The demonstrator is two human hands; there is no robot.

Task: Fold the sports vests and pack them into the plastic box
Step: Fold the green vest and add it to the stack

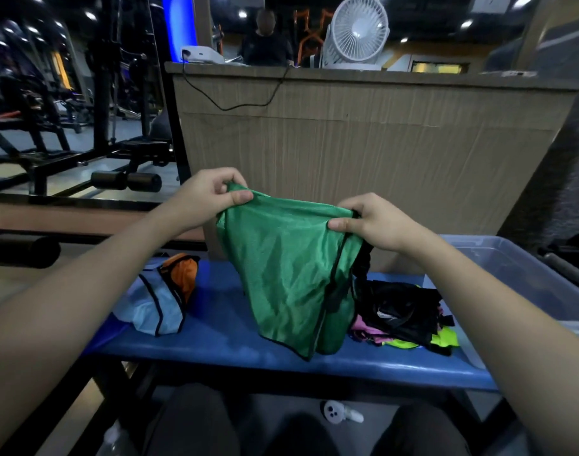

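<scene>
A green sports vest with black trim hangs in the air above the blue bench. My left hand pinches its top left corner. My right hand grips its top right corner. On the bench to the left lies a loose heap of a light blue vest and an orange vest. To the right sits a pile of black, pink and yellow-green vests. The clear plastic box stands at the right end of the bench, partly behind my right forearm.
A wooden counter rises just behind the bench, with a white fan and a dangling black cable on it. Gym machines fill the left. A person stands behind the counter. A small white object lies on the floor between my knees.
</scene>
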